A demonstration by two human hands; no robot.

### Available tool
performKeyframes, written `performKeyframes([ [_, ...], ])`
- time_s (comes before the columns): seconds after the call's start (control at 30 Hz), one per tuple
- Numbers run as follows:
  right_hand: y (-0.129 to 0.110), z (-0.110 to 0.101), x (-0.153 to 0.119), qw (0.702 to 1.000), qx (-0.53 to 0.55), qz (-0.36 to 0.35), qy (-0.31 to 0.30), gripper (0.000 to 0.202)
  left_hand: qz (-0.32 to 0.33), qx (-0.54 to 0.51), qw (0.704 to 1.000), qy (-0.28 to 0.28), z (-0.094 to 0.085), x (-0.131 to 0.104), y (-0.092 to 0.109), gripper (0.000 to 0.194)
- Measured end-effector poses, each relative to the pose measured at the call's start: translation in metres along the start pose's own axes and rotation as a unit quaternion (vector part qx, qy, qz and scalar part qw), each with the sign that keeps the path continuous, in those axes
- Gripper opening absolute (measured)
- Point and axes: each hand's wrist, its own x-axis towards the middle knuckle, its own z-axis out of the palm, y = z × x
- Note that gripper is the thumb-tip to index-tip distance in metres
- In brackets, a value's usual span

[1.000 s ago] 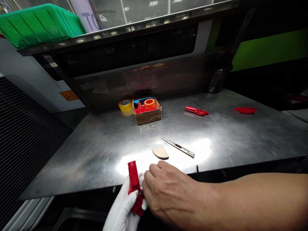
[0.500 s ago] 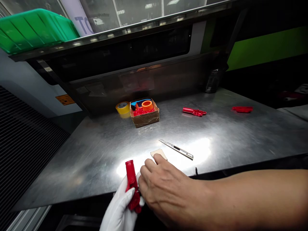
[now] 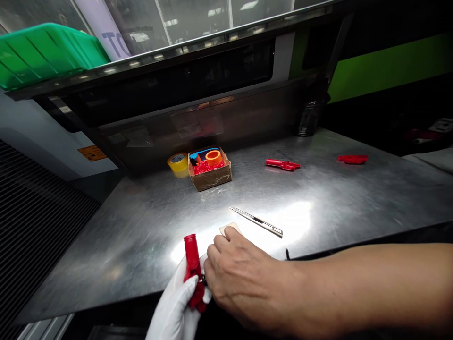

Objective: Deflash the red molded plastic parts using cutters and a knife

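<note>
My left hand (image 3: 175, 302), in a white glove, is closed around a red plastic part (image 3: 193, 264) with its tubular end pointing up. Bare and closed, my right hand (image 3: 240, 278) presses up against the right side of that part. A small dark tip shows between its fingers and the part; the rest of what it grips is hidden. Just past the right knuckles lies a beige pad (image 3: 230, 228), partly covered by the hand. Beyond it a slim silver utility knife (image 3: 256, 221) rests on the metal table (image 3: 141, 236).
Further back stand a small cardboard box (image 3: 212, 179) of red and orange pieces and a yellow tape roll (image 3: 178, 163). Two more red parts, one tubular (image 3: 282, 164) and one flatter (image 3: 353, 159), lie to the right. A dark bottle (image 3: 308, 118) and green bin (image 3: 49, 56) are behind.
The camera view has shifted slightly. Both hands stay at the red part in nearly the same pose, and a dark tip shows a little more clearly beside the right fingers.
</note>
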Motion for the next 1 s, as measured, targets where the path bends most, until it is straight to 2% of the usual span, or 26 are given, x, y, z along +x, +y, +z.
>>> performKeyframes([
  [0.17, 0.015, 0.004, 0.009, 0.998, 0.046, -0.016, -0.028, 0.005, 0.005, 0.018, 0.999, -0.036, 0.000, 0.016, 0.006, 0.028],
  [0.27, 0.025, 0.003, 0.012, 0.998, 0.059, 0.013, -0.037, 0.008, 0.015, 0.015, 0.999, -0.039, 0.000, 0.029, 0.009, 0.028],
  [0.43, 0.032, 0.006, 0.006, 0.997, 0.011, 0.070, 0.036, 0.012, 0.021, 0.038, 0.996, -0.075, 0.001, 0.046, 0.008, 0.021],
  [0.53, 0.030, 0.011, 0.005, 0.996, -0.007, 0.080, 0.048, 0.014, 0.026, 0.056, 0.995, -0.078, 0.004, 0.053, 0.010, 0.020],
  [0.67, 0.026, 0.012, 0.006, 0.994, -0.034, 0.104, 0.011, 0.016, 0.033, 0.074, 0.996, -0.044, 0.009, 0.061, 0.012, 0.021],
  [0.77, 0.030, 0.008, 0.006, 0.994, -0.021, 0.111, -0.006, 0.019, 0.023, 0.084, 0.995, -0.050, 0.012, 0.066, 0.012, 0.020],
  [0.87, 0.039, 0.006, 0.006, 0.996, -0.003, 0.090, -0.007, 0.017, 0.027, 0.108, 0.991, -0.069, 0.015, 0.070, 0.012, 0.022],
  [1.0, 0.053, 0.013, 0.008, 0.997, 0.040, 0.034, -0.058, 0.008, 0.019, 0.106, 0.992, -0.062, 0.018, 0.074, 0.015, 0.025],
])
